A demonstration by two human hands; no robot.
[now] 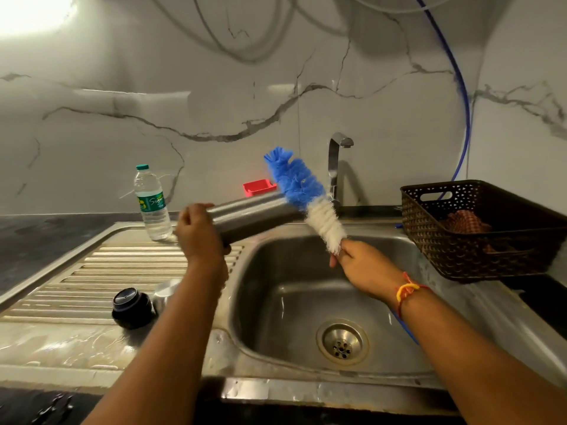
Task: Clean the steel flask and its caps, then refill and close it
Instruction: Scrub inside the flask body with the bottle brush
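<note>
Drain (342,345): a round steel strainer in the floor of the sink basin (276,302), nearest the camera; the basin walls look wet.
Black cap (132,306): stands on the wet front part of the drainboard (92,271), left of the basin.
Steel cap (164,294): just beside the black cap on its right, partly hidden behind the left forearm.
Right hand (359,259): over the basin, fingers closed round the bottle brush (302,194) just below its bristles; a red-and-yellow thread band (406,291) circles the wrist.
Left hand (199,233): raised over the seam between drainboard and basin, fingers curled round the base end of the steel flask (254,214).
Steel flask: uncapped and held off the sink, lying nearly level with its far end tilted up to the right; its mouth is hidden behind the brush.
Bottle brush: slants up and to the left across the flask's far end, white bristles low, blue bristles at the tip; whether it touches the flask cannot be told.
Water bottle (152,204): clear plastic with a green cap and label, upright at the back of the drainboard, left of the flask.
Basket (460,240): dark brown and perforated, sitting on the sink's right edge and holding a reddish checked cloth (463,223).
Desk (30,237): dark stone, running off to the left behind the drainboard.
Tap (336,167): chrome, square-necked, rising behind the basin.
Red tray (259,187): small, by the wall behind the flask.
Blue hose (463,102): curves down the veined marble wall (184,87) behind the basket.
</note>
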